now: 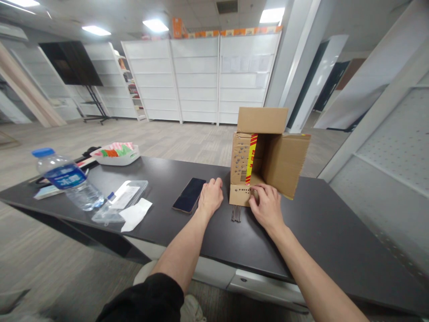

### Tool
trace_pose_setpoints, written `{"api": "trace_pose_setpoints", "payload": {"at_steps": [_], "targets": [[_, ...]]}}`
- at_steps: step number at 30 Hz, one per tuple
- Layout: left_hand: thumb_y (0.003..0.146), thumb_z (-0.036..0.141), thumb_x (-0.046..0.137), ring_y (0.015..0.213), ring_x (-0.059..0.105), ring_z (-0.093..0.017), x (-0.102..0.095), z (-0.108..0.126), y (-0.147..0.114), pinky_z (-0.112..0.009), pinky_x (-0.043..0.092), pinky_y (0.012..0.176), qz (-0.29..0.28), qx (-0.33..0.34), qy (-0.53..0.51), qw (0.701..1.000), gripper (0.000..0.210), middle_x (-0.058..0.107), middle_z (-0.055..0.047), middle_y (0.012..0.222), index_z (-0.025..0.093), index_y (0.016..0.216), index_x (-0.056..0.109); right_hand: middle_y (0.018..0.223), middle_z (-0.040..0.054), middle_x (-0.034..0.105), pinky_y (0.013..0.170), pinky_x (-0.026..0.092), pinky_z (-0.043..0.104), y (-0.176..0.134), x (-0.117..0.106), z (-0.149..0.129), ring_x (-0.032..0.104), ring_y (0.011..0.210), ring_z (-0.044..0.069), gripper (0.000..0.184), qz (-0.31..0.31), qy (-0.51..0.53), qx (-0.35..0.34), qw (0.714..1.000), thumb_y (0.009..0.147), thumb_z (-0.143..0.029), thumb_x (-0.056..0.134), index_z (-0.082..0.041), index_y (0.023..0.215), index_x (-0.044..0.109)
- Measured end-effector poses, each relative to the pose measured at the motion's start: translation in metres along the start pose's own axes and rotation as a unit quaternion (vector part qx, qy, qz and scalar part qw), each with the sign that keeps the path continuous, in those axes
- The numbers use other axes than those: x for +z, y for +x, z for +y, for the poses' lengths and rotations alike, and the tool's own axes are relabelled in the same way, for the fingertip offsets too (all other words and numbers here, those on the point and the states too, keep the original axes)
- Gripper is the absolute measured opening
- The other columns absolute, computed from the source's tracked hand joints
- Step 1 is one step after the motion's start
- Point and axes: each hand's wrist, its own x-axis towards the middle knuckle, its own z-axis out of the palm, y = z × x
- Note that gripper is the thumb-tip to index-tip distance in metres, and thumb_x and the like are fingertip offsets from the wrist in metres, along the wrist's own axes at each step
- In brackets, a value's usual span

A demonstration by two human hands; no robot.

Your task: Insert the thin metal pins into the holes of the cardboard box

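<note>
A cardboard box (239, 156) lies on its side, its opening facing me and its flaps spread. Its lower front flap (234, 195) has a row of small dark holes. My right hand (266, 205) is at the right end of this flap, fingers bent over it and thumb in front; whether something small is between the fingertips is hidden. Several metal screws or nails (236, 213) lie side by side just below the flap. My left hand (211, 197) rests on the table with its fingers curled, close to the right edge of a dark smartphone (189, 195).
On the left of the dark table (284, 250) stand a water bottle (69, 179) and a white basket (125, 157) with colourful packets. A clear plastic case (110, 210) and a white paper piece (136, 214) lie nearer. A perforated panel (392, 165) borders the right side.
</note>
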Motion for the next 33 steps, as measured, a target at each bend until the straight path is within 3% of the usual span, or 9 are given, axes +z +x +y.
{"api": "trace_pose_setpoints", "payload": {"at_steps": [14,33], "targets": [[0.094,0.012,0.042,0.096,0.062,-0.02,-0.003,0.001,0.0,-0.034,0.043,0.091,-0.011,-0.009,0.002,1.0,0.022,0.063,-0.007,0.106,0.023,0.105,0.057,0.109,0.0117,0.067,0.088,0.038,0.042,0.006,0.009,0.006,0.053,0.104,0.029,0.013,0.016,-0.035,-0.008,0.999,0.094,-0.022,0.05,-0.022,0.097,0.063],[0.093,0.011,0.043,0.094,0.062,-0.02,0.0,0.0,0.0,-0.034,0.043,0.089,0.0,0.0,0.004,1.0,0.021,0.062,-0.006,0.104,0.022,0.104,0.056,0.115,0.0169,0.066,0.092,0.036,0.045,0.008,0.017,0.006,0.051,0.108,0.032,0.018,0.0,-0.023,0.025,0.999,0.098,-0.023,0.044,-0.019,0.095,0.061]]}}
